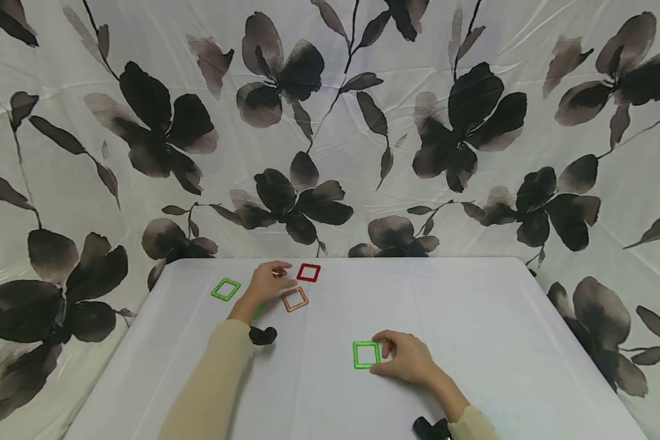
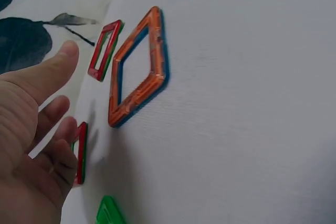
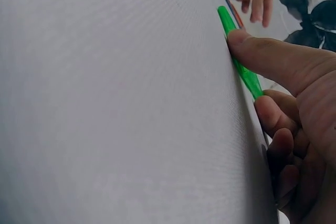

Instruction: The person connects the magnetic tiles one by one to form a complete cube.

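My right hand (image 1: pixel 409 360) pinches a green square magnetic tile (image 1: pixel 355 355) at its right side, thumb on the near corner and a finger on the far one. The right wrist view shows this green tile (image 3: pixel 247 76) edge-on, close over the white surface. Farther back on the left, my left hand (image 1: pixel 265 286) hovers with loosely bent fingers and holds nothing. Just right of it lie an orange square tile (image 1: pixel 288 304) and a red square tile (image 1: pixel 309 265). Another red tile (image 2: pixel 82 153) is partly hidden behind its fingers.
A green diamond-shaped tile (image 1: pixel 214 293) lies left of the left hand. Another green piece (image 2: pixel 108 213) shows partly under the left wrist. The white table (image 1: pixel 473 318) backs onto a floral cloth (image 1: pixel 379 183). Black wrist devices (image 1: pixel 263 335) sit on both arms.
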